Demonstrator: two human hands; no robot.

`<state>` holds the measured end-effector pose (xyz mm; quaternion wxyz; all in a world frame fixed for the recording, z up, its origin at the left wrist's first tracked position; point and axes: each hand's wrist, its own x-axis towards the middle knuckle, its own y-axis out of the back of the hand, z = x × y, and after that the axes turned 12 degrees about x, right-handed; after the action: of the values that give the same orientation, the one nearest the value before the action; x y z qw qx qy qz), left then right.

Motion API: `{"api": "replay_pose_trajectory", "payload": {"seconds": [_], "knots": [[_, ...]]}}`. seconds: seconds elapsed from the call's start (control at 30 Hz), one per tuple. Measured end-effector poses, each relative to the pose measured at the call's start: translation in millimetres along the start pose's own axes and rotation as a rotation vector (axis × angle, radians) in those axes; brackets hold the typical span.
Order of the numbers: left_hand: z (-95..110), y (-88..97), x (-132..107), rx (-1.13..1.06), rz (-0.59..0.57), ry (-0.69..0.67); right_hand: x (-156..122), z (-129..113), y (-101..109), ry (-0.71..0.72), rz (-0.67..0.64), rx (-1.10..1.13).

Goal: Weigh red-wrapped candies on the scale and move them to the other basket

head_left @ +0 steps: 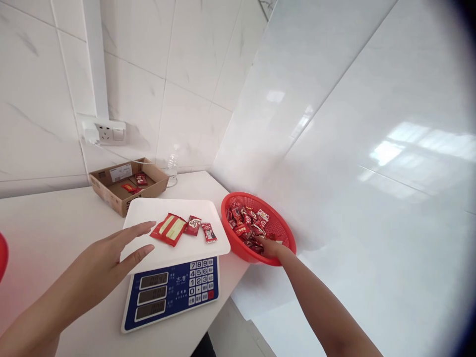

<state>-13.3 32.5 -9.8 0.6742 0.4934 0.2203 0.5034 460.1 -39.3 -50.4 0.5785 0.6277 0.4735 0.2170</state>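
My left hand hovers over the left side of the white weighing tray, thumb and fingers apart, with nothing held. Just beyond its fingertips lies a red packet with pale yellow stripes. Beside that packet are a small red wrapped candy and another candy with a figure printed on it. My right hand reaches into a red plastic basket of red wrapped candies. Its fingertips are down among the wrappers, so whether they grip one is hidden.
Below the tray is the scale's blue panel with displays and keys. Behind it stands a cardboard box holding a few red packets. A clear plastic bottle is by the tiled wall, under a socket. A red rim shows at far left.
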Motion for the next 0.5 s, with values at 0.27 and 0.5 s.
{"api": "replay_pose_trajectory", "payload": {"seconds": [0.27, 0.5], "knots": [[5, 4.6, -2, -0.028, -0.045, 0.010, -2, -8, -3, -0.036, 0.034, 0.059], [3, 4.7, -3, -0.020, -0.016, -0.002, -5, -15, 10, -0.048, 0.055, 0.090]]}}
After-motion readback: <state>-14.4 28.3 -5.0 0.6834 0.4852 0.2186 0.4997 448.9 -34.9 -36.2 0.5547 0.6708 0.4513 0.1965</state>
